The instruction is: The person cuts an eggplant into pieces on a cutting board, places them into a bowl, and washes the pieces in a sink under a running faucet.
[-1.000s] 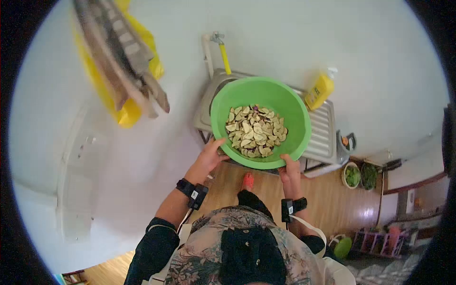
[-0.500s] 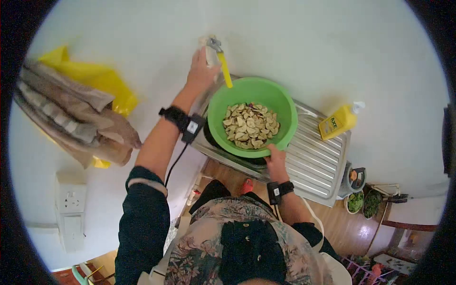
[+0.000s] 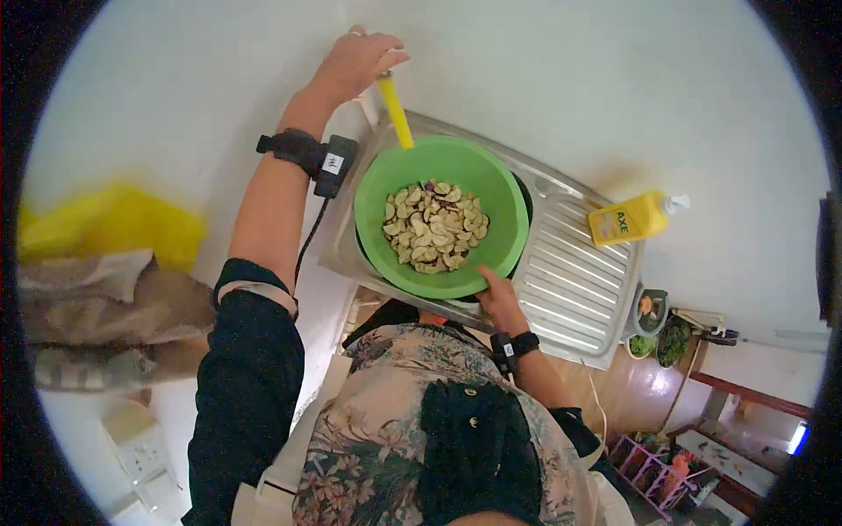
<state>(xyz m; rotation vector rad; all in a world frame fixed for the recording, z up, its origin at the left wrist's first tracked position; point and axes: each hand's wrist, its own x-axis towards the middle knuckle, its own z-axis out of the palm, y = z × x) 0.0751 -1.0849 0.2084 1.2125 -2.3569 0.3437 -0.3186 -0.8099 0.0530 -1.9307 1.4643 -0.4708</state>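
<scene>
A green basin (image 3: 502, 186) rests over the sink bowl. Inside lie many pale half-moon slices with dark rims, which look like eggplant (image 3: 434, 226). My right hand (image 3: 500, 300) grips the basin's near rim, thumb on the inner side and fingers underneath, partly hidden. Up at the wall, my left hand (image 3: 355, 66) has its fingers curled over the tap, hiding most of the tap body. The tap's yellow spout tube (image 3: 395, 110) hangs from under this hand, its end above the basin's far edge. No water stream shows clearly.
A ridged steel drainboard (image 3: 574, 289) extends right of the basin, with a yellow AXE pump bottle (image 3: 627, 219) at its back edge. Cloths (image 3: 114, 302) and a yellow bag (image 3: 114, 223) hang at left, above a wall socket (image 3: 140, 447). Greens in containers (image 3: 671, 342) sit lower right.
My left hand has shifted from the tap's left side to over its top. My right hand stays on the basin rim. The view has turned, so the basin appears farther left.
</scene>
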